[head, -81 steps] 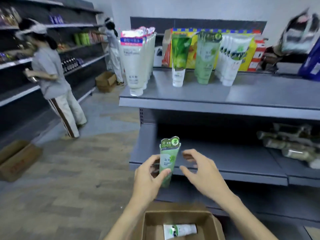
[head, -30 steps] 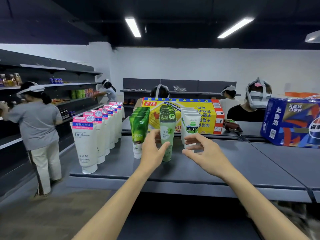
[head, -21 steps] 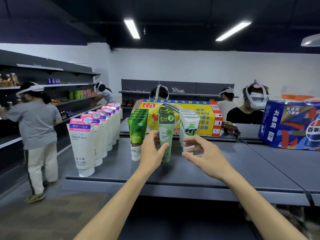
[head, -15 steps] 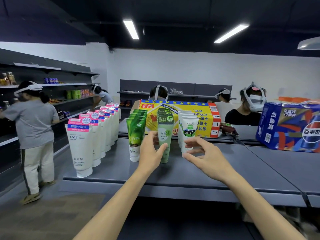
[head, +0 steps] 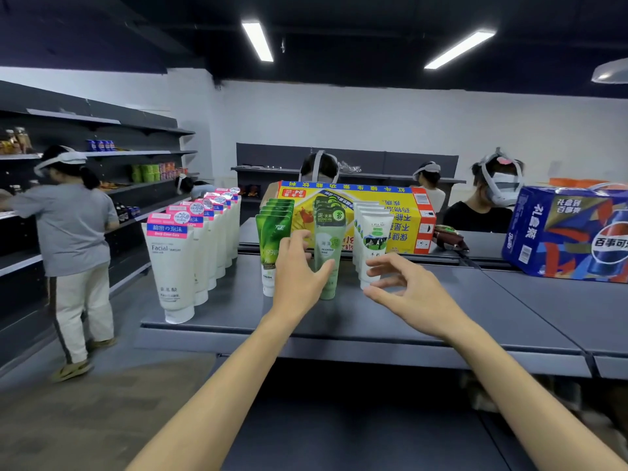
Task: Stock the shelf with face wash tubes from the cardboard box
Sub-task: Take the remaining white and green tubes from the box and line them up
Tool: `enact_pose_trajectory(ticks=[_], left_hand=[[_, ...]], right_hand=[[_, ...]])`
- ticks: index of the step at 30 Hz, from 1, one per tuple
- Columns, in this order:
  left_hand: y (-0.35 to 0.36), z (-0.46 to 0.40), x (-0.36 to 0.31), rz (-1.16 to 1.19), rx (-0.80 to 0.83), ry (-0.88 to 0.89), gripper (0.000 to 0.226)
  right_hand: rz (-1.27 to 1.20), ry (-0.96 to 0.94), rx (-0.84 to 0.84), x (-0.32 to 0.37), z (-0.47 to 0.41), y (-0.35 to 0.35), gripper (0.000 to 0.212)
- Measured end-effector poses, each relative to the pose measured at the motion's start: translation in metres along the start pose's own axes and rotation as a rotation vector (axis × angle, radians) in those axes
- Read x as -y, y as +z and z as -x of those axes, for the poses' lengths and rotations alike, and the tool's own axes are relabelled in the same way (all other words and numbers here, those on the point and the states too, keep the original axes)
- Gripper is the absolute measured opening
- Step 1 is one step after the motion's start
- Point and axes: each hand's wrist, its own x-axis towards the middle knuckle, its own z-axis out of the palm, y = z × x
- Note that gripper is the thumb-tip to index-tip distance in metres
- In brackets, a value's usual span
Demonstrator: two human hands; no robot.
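My left hand (head: 296,277) holds a pale green face wash tube (head: 329,248) with a dark cap card, thumb on its front and fingers behind it. The tube stands upright on the grey shelf top (head: 424,321), at the front of a row of like tubes. My right hand (head: 413,295) hovers just right of it with fingers spread and loosely bent, holding nothing. The cardboard box is out of view.
Rows of white pink-topped tubes (head: 172,270), bright green tubes (head: 272,248) and white cow-label tubes (head: 373,246) flank the held tube. A yellow carton (head: 401,212) and a blue Pepsi case (head: 571,232) stand behind. A person (head: 73,253) works at the left shelves; others stand beyond.
The tube went from low above the box up onto the shelf top. Over the last second both hands have stayed nearly still at the tube.
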Motion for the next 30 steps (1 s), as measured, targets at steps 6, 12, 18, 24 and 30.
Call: enact_pose_trajectory(ticks=[6, 12, 18, 24, 30], left_hand=[[-0.027, 0.005, -0.013, -0.039, 0.133, 0.111, 0.045], [-0.058, 0.009, -0.028, -0.108, 0.184, 0.179, 0.041], [-0.086, 0.023, -0.035, -0.141, 0.238, 0.207, 0.041], [-0.108, 0.053, -0.031, -0.165, 0.276, 0.203, 0.037], [-0.111, 0.128, 0.004, -0.136, 0.397, 0.114, 0.034]], right_hand=[[0.019, -0.01, 0.001, 0.014, 0.001, 0.003, 0.03], [0.026, -0.03, 0.004, 0.039, -0.002, 0.002, 0.031], [0.016, -0.041, 0.006, 0.054, 0.003, 0.012, 0.032], [0.01, -0.029, 0.023, 0.061, 0.021, 0.031, 0.031], [0.003, 0.037, 0.05, 0.044, 0.077, 0.065, 0.032]])
